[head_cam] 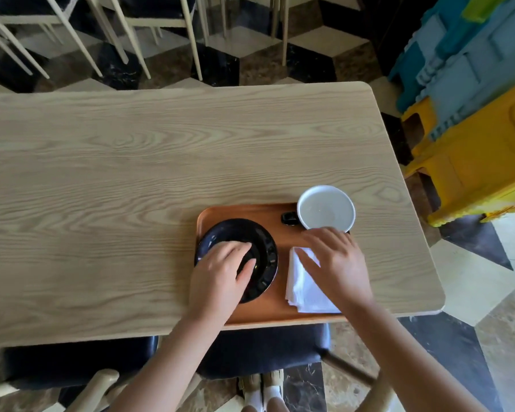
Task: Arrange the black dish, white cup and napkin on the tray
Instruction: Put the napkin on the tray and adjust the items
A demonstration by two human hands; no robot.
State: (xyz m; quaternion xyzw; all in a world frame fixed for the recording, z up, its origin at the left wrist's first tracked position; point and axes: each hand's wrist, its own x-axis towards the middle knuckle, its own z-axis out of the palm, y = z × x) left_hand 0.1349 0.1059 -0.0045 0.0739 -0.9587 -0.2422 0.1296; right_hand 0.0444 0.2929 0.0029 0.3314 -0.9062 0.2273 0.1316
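Note:
An orange-brown tray (250, 211) lies at the near right of a pale wooden table. A black dish (265, 245) sits on the tray's left half, and my left hand (220, 275) rests flat on it, fingers spread over its middle. A folded white napkin (302, 289) lies on the tray's right half. My right hand (336, 263) lies over the napkin with fingers spread, fingertips close to the white cup. The white cup (326, 208) with a black handle stands at the tray's far right corner, empty inside.
The wooden table (131, 173) stretches far to the left and back. Dark padded chairs (265, 349) stand under its near edge. Stacked blue and yellow plastic stools (470, 114) are to the right. Pale chair legs (191, 34) stand beyond the far edge.

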